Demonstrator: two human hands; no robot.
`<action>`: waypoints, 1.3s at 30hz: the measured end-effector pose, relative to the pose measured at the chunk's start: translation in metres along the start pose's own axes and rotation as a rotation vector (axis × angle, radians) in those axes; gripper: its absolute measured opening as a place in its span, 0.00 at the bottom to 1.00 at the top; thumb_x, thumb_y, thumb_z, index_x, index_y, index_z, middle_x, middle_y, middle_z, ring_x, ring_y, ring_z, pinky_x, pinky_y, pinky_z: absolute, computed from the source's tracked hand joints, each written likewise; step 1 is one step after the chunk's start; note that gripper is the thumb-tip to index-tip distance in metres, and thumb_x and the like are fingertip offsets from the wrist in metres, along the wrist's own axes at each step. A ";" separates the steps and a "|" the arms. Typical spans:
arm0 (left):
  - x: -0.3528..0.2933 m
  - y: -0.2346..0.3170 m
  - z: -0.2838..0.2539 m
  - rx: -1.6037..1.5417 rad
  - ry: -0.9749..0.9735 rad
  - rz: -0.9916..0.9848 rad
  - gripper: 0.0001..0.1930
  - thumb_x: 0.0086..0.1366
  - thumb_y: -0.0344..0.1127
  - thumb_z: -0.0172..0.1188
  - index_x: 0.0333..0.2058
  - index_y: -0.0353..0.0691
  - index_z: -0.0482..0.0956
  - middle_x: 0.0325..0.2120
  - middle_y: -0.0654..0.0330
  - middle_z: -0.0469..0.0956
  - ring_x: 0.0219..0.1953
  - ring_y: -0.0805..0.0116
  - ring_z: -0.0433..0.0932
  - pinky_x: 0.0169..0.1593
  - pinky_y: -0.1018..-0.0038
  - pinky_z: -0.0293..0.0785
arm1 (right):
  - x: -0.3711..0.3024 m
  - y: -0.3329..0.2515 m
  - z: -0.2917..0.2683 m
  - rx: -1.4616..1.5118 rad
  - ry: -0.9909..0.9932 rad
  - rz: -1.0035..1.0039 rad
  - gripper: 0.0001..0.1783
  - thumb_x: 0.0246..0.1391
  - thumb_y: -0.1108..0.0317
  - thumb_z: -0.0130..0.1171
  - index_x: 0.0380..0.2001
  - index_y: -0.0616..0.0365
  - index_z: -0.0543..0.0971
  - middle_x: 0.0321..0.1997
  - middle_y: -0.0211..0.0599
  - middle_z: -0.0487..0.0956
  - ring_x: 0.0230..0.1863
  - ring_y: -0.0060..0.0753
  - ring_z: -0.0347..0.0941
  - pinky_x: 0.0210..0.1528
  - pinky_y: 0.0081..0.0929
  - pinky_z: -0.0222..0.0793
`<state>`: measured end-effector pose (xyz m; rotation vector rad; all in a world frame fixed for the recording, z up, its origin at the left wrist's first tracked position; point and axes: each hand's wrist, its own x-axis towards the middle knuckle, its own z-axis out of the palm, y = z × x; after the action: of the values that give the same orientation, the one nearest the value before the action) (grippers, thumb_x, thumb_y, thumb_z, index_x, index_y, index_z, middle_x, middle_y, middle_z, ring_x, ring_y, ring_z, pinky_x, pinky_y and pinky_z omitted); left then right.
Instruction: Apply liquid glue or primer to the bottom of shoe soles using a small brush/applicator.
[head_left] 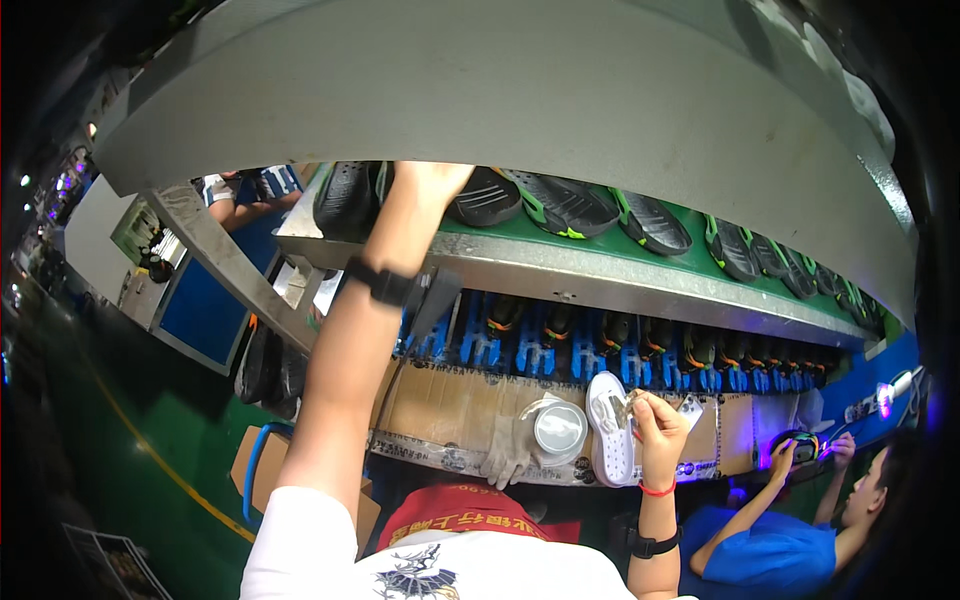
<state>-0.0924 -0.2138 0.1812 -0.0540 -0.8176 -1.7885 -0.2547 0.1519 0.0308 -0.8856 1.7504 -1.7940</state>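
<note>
My left hand (432, 180) reaches up to the green belt (545, 215), beneath the edge of a large grey metal hood. Its fingers are hidden behind that edge, so what it touches cannot be seen. Black clogs with green straps (565, 205) stand along the belt, the closest ones on both sides of this hand. Lower down, my right hand (660, 425) is closed in a pinch on something small and brownish that I cannot make out. Just left of it a white clog (610, 430) lies on the cardboard-covered bench (440, 405).
A tub with a pale lid (560, 430) and a grey glove (509, 455) lie beside the white clog. Blue holders (535, 350) carry dark shoes under the belt. At right, a person in blue (765, 545) handles a dark shoe. The hood (520, 90) hangs low overhead.
</note>
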 end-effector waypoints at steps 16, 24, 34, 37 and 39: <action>-0.371 -0.006 -0.255 0.538 1.449 -0.144 0.22 0.64 0.53 0.51 0.45 0.40 0.69 0.34 0.59 0.73 0.29 0.78 0.69 0.31 0.77 0.68 | -0.019 0.039 0.026 -0.145 -0.123 0.159 0.09 0.53 0.75 0.60 0.36 0.70 0.80 0.31 0.31 0.79 0.31 0.16 0.70 0.35 0.13 0.64; -0.364 0.105 -0.353 -0.048 1.511 -0.070 0.54 0.47 0.63 0.66 0.62 0.34 0.51 0.61 0.47 0.55 0.63 0.51 0.54 0.60 0.42 0.54 | -0.032 0.054 0.046 -0.210 -0.228 0.217 0.08 0.53 0.72 0.61 0.32 0.67 0.82 0.25 0.24 0.77 0.25 0.11 0.64 0.26 0.12 0.58; -0.351 0.124 -0.396 0.068 1.198 -0.231 0.14 0.59 0.27 0.61 0.42 0.31 0.71 0.40 0.51 0.75 0.46 0.54 0.74 0.53 0.43 0.71 | -0.033 0.050 0.078 -0.257 -0.320 0.267 0.10 0.52 0.71 0.62 0.34 0.68 0.81 0.28 0.30 0.80 0.30 0.16 0.70 0.34 0.15 0.65; -0.350 0.135 -0.397 0.172 1.109 -0.212 0.14 0.59 0.27 0.60 0.43 0.28 0.70 0.40 0.50 0.75 0.46 0.54 0.74 0.52 0.44 0.72 | -0.032 0.050 0.085 -0.277 -0.351 0.282 0.10 0.52 0.71 0.62 0.34 0.69 0.81 0.29 0.31 0.80 0.31 0.16 0.71 0.35 0.15 0.66; -0.334 0.138 -0.387 0.167 1.095 -0.215 0.15 0.60 0.26 0.60 0.43 0.27 0.70 0.41 0.49 0.74 0.46 0.54 0.74 0.52 0.45 0.73 | -0.030 0.051 0.090 -0.312 -0.374 0.281 0.10 0.51 0.71 0.63 0.33 0.69 0.81 0.28 0.31 0.80 0.30 0.16 0.71 0.35 0.15 0.66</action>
<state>0.2894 -0.1715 -0.1833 1.0613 -0.1566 -1.5958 -0.1737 0.1090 -0.0253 -0.9660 1.8201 -1.1149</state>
